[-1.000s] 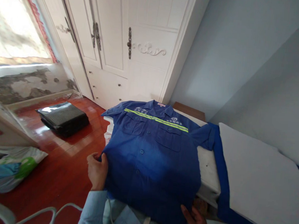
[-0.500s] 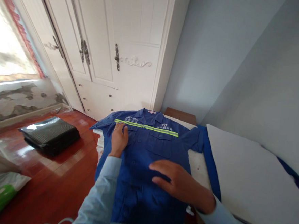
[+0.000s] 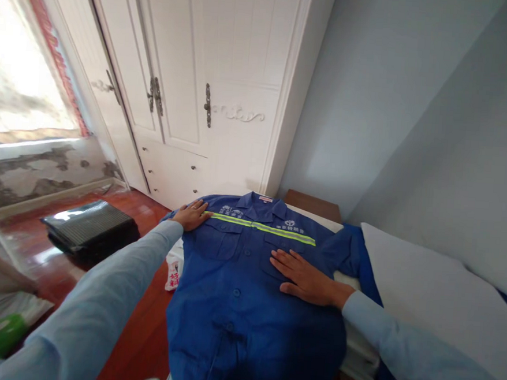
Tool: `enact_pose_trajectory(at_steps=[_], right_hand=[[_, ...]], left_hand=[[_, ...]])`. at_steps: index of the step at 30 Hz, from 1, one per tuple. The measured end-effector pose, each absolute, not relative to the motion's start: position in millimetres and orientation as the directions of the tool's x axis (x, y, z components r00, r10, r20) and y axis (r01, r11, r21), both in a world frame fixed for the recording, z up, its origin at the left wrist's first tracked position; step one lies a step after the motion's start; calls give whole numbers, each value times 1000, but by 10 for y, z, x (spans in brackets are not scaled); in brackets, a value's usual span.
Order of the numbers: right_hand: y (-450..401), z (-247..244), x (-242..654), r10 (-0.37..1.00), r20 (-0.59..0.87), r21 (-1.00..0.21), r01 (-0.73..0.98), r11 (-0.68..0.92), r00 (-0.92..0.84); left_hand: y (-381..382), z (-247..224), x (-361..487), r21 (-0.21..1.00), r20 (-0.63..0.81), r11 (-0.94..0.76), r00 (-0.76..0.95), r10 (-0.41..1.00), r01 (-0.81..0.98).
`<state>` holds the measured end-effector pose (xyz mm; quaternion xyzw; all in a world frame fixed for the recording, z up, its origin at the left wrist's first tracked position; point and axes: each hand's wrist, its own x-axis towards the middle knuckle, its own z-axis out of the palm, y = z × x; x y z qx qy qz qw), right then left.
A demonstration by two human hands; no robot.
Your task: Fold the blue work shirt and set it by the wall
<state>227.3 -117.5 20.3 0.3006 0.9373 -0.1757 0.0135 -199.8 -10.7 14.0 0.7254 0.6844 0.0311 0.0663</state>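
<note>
A blue short-sleeved work shirt [image 3: 247, 282] lies front up, its collar toward the wardrobe and a yellow-green and grey stripe across the chest. My left hand [image 3: 192, 214] rests flat on the shirt near its left shoulder, beside the end of the stripe, fingers spread. On the right chest pocket, below the stripe, lies my right hand [image 3: 302, 276], palm down with the fingers apart. Neither hand grips the cloth. Most of the surface under the shirt is hidden.
A white wardrobe [image 3: 246, 50] stands beyond the shirt. At the right is a large white board [image 3: 437, 295] over blue cloth. A black ribbed case [image 3: 90, 228] sits on the red floor at the left. A brown box [image 3: 313, 204] is behind the shirt.
My left hand has moved left to the shirt's shoulder. My right hand has moved up and come down flat on the chest pocket. The view has shifted slightly.
</note>
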Motion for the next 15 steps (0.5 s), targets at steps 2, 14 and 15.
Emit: enact_pose_trajectory(at_steps=[2, 14, 15], right_hand=[[-1200, 211, 2351, 570, -151, -306, 586, 750, -808], [-970, 653, 1880, 648, -120, -195, 658, 727, -752], [-960, 690, 1700, 640, -66, -170, 641, 749, -765]], left_hand=[[-80, 111, -2014, 105, -63, -75, 82, 995, 992], [191, 107, -2011, 144, -102, -151, 167, 981, 978], [209, 105, -2007, 143, -99, -154, 169, 981, 978]])
